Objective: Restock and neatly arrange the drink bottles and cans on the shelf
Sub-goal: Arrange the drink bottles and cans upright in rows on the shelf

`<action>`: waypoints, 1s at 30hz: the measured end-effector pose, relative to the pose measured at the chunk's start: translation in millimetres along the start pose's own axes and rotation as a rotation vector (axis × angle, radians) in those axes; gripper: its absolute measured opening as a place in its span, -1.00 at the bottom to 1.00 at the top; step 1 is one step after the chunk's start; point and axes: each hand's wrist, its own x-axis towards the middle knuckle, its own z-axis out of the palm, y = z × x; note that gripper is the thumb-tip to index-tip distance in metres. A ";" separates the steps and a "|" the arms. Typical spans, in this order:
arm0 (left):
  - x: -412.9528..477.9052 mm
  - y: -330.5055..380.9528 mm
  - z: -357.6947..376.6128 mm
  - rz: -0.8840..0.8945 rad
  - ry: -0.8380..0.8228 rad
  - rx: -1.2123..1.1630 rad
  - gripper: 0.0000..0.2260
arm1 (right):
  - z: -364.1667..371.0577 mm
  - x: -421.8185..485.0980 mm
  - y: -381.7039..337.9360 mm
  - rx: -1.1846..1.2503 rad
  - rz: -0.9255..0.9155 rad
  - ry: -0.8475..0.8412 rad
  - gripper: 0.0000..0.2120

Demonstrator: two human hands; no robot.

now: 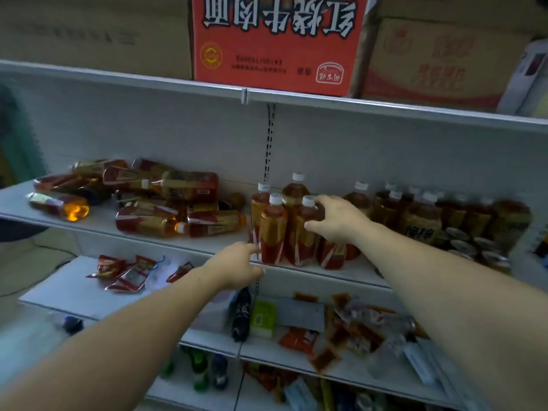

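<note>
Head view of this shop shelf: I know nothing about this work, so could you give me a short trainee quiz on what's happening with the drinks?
1. True or false: the bottles at the shelf's left end lie on their sides.
2. The person's right grip holds: A) a can, B) an upright bottle, C) a snack packet.
3. Fill in: the upright bottles' caps are ___.
Key: 1 true; 2 B; 3 white.
</note>
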 end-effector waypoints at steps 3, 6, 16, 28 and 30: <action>32.6 -12.6 -1.8 -0.001 0.008 -0.058 -0.42 | 8.2 26.8 -3.7 -0.039 0.024 0.024 -0.23; 62.8 -14.9 0.7 -0.020 0.029 -0.237 -0.37 | 19.6 45.9 -2.7 -0.110 0.052 -0.026 -0.22; 112.3 -4.1 39.7 -0.121 0.186 -0.491 -0.09 | 62.6 68.2 25.6 -0.257 -0.038 0.006 -0.05; 100.4 -2.9 35.1 -0.123 0.333 -0.723 -0.21 | 65.1 59.9 26.4 0.350 -0.109 0.181 -0.04; 96.9 -2.4 25.5 -0.084 0.380 -0.740 -0.18 | 55.9 53.0 22.8 0.524 -0.023 0.266 -0.04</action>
